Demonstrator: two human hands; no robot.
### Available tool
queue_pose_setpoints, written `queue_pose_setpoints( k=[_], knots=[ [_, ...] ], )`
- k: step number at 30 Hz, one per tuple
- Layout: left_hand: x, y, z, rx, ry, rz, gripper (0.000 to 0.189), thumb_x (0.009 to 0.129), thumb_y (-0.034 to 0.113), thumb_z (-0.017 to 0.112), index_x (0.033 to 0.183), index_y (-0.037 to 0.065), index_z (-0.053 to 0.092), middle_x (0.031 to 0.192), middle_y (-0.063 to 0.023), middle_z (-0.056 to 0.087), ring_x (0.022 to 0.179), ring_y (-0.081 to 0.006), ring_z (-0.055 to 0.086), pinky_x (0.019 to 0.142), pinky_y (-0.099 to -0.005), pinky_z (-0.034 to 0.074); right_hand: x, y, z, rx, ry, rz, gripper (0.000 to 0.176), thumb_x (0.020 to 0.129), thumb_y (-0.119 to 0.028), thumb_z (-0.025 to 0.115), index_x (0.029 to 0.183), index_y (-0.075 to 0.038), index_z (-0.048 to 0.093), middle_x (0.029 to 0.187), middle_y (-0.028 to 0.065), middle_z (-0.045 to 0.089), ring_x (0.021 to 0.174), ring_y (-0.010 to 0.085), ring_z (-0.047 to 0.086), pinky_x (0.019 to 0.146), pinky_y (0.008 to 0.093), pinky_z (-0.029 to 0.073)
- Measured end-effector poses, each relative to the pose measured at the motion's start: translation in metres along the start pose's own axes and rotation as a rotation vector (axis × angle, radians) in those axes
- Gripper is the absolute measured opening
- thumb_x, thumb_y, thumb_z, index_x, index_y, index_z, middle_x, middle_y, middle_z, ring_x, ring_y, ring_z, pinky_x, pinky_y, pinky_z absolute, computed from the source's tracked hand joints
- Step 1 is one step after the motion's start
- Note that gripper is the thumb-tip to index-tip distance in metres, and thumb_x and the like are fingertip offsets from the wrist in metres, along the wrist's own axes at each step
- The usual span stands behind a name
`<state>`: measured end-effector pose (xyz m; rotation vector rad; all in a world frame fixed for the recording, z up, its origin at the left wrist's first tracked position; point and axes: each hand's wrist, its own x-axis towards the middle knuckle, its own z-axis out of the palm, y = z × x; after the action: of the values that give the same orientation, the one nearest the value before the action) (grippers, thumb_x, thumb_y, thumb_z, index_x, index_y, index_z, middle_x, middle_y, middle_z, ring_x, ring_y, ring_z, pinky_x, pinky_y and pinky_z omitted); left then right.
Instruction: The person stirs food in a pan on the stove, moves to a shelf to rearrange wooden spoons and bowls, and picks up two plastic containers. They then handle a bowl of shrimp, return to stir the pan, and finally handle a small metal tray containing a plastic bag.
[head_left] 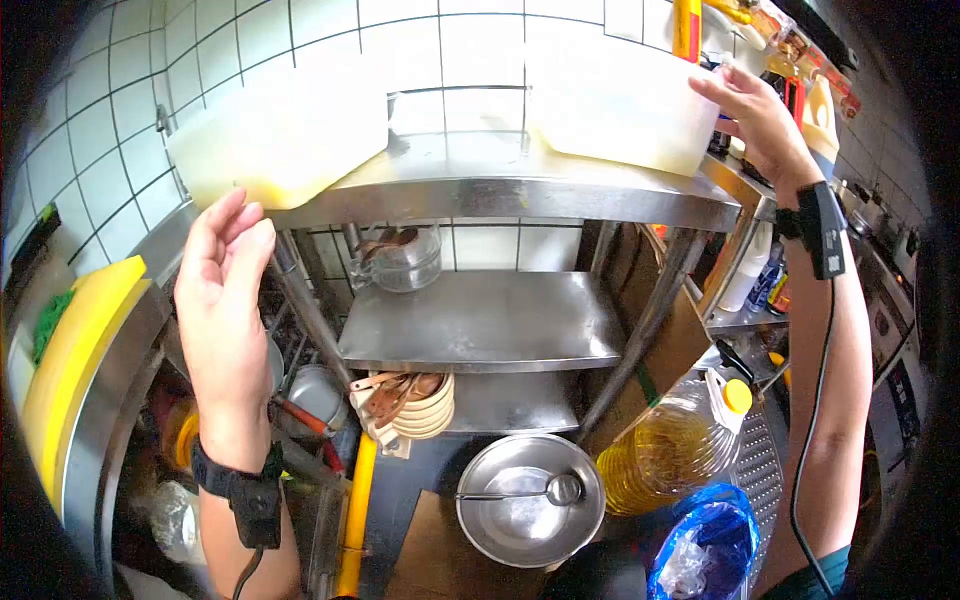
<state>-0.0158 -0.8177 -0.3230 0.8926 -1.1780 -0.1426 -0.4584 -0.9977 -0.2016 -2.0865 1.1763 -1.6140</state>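
Note:
My left hand (226,285) is raised at the lower front corner of a white translucent plastic bin (280,140). Its fingers are loosely bent and apart from the thumb, with the fingertips right at the bin's bottom edge. That bin overhangs the front left of a steel table (480,195). At the right, my right hand (755,110) has its fingers spread against the side of a second white plastic bin (620,110), which sits on the same table. Bright glare hides the contents of both bins.
Below are a steel bowl (500,535) with a ladle (563,489), a large oil bottle (670,450) and a blue-lined bin (740,510). Wooden-handled utensils (415,405) hang by a lower shelf (480,320) holding a glass jug (410,262). A yellow board (90,360) stands left.

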Motion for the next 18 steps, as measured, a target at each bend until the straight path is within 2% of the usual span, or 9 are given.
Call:
queue_pose_setpoints(
  k=[4,7,9,10,11,13,15,18],
  knots=[
    [0.001,-0.014,-0.007,0.007,0.069,-0.035,0.046,0.096,0.016,0.063,0.135,-0.005,0.051,0.125,-0.013,0.058,0.114,-0.0164,0.055,0.101,-0.0305,0.042,-0.007,-0.001,-0.007,-0.048,0.01,-0.014,0.048,0.085,-0.044,0.077,0.114,-0.009,0.063,0.109,-0.0001,0.065,0.102,0.0115,0.06,0.091,0.0333,0.044],
    [-0.017,-0.022,-0.004,-0.043,0.109,-0.018,0.046,0.095,0.015,0.062,0.136,-0.004,0.05,0.128,-0.0146,0.057,0.117,-0.018,0.055,0.102,-0.0311,0.043,-0.005,-0.003,-0.008,-0.065,-0.052,-0.008,0.051,0.084,-0.049,0.075,0.116,-0.01,0.063,0.109,-0.0002,0.066,0.108,0.0109,0.059,0.096,0.033,0.043],
    [-0.027,-0.03,-0.002,-0.034,0.121,-0.029,0.047,0.096,0.014,0.062,0.137,-0.004,0.049,0.13,-0.0156,0.056,0.118,-0.0196,0.055,0.102,-0.0317,0.043,-0.009,-0.001,-0.008,-0.033,-0.041,-0.032,0.05,0.083,-0.049,0.076,0.115,-0.011,0.063,0.109,-0.0003,0.067,0.107,0.0106,0.059,0.095,0.0322,0.042],
    [-0.029,-0.033,-0.001,-0.032,0.134,-0.023,0.047,0.096,0.014,0.062,0.137,-0.004,0.048,0.13,-0.0158,0.056,0.119,-0.0201,0.055,0.102,-0.032,0.043,-0.01,-0.003,-0.005,-0.016,-0.013,-0.041,0.029,0.091,-0.039,0.071,0.106,-0.016,0.062,0.102,-0.0055,0.065,0.099,0.0054,0.062,0.091,0.0276,0.049],
    [-0.031,-0.037,-0.001,-0.029,0.149,-0.02,0.048,0.096,0.014,0.062,0.138,-0.004,0.048,0.129,-0.0159,0.056,0.119,-0.0205,0.055,0.102,-0.0324,0.043,0.008,0.02,-0.024,0.079,-0.113,-0.056,0.029,0.093,-0.038,0.069,0.109,-0.014,0.063,0.106,-0.0052,0.065,0.101,0.0065,0.062,0.094,0.029,0.049],
    [-0.029,-0.048,-0.004,-0.02,0.175,-0.003,0.048,0.096,0.015,0.062,0.138,-0.004,0.048,0.129,-0.0163,0.056,0.119,-0.0209,0.055,0.1,-0.0338,0.046,0.004,0.019,-0.022,0.047,-0.034,-0.064,0.036,0.097,-0.035,0.064,0.122,-0.01,0.063,0.119,-0.0003,0.064,0.106,0.009,0.062,0.095,0.0301,0.049],
    [-0.026,-0.058,-0.009,-0.032,0.181,-0.035,0.047,0.096,0.016,0.062,0.136,-0.005,0.049,0.131,-0.0156,0.055,0.12,-0.0207,0.055,0.1,-0.0354,0.047,-0.014,0.012,-0.001,0.041,0.031,-0.077,0.042,0.096,-0.04,0.061,0.123,-0.007,0.061,0.117,0.003,0.064,0.105,0.0117,0.062,0.094,0.0328,0.049],
    [-0.026,-0.085,-0.025,-0.077,0.113,0.089,0.037,0.099,0.015,0.057,0.13,-0.006,0.053,0.138,-0.0153,0.05,0.122,-0.0261,0.055,0.1,-0.0422,0.049,-0.061,-0.007,0.066,0.058,0.155,-0.114,0.052,0.096,-0.047,0.057,0.124,-0.003,0.057,0.115,0.008,0.064,0.104,0.0157,0.062,0.093,0.0367,0.049]
  ],
)
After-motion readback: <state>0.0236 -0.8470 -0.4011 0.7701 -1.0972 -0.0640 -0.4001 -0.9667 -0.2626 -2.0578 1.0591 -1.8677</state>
